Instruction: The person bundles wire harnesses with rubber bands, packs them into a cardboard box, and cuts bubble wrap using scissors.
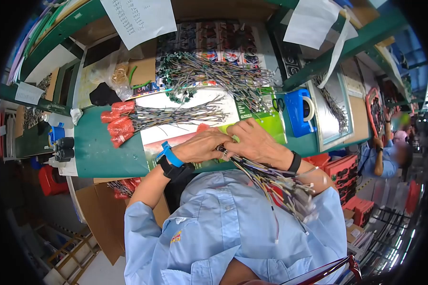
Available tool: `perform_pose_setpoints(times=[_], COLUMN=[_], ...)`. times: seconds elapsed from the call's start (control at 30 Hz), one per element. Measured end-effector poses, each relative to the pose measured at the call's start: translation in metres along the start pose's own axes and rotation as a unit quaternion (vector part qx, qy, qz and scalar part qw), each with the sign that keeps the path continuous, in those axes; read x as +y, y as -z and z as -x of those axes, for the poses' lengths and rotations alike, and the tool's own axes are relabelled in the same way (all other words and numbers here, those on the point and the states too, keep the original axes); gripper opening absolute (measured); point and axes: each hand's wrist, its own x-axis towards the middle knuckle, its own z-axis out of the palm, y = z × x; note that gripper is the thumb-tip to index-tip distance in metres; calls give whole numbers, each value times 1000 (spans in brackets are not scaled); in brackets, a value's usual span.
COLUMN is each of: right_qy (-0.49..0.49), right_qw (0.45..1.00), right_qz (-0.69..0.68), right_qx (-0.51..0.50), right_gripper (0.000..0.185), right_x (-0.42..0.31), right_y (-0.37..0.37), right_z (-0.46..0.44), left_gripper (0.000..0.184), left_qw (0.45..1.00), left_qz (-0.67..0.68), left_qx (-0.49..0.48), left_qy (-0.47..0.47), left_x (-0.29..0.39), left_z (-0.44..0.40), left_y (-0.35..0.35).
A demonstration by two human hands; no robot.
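Two hands, left [202,146] and right [257,142], meet at the near edge of the green surface [97,156], both closed around the gathered end of one bundle of wires [259,173]. The grip is clenched on that end, with the fingers overlapping, so which fingertips press on it cannot be told. The bundle lies in front of the shirt [218,209], its loose ends fanning out under the right forearm; the wires are too many and too blurred to count. The left wrist carries two bands, one blue and one black; the right carries one, black.

On the surface, three red wraps [120,130] show at the left ends of the wire bundles lying beyond the left hand. Past them is one large heap of loose wires [204,73] with green ends. One small red piece [203,128] sits just beside the left hand.

To the right stand one blue tape dispenser [298,116] and one pair of scissors [278,104], near each other. To the left are one black cloth [103,94] and two dark bottles [64,148]. Two white sheets [140,21] hang above, and a green beam [342,45] crosses in front of the upper right. One co-worker [387,159] is well apart at the far right
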Motion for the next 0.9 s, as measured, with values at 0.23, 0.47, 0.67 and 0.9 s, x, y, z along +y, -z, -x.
perform_pose_setpoints(times=[0.23,0.47,0.67,0.9], right_qy=[-105,-83,-139,-163], right_qw=[965,996,988,984], right_qz=[-233,-29,-62,-53], right_qx=[-62,-27,36,42], right_gripper=[29,21,17,14], right_x=[1,1,35,42], right_y=[4,-2,-36,-45], right_z=[9,14,19,14], left_gripper=[28,21,26,46], left_qw=[987,914,835,960], left_qz=[22,255,408,129], left_qx=[161,287,334,174], left_qy=[-1,133,158,177], left_x=[-9,-47,-40,-21], left_z=[11,19,25,20], left_y=[-18,-27,-18,11])
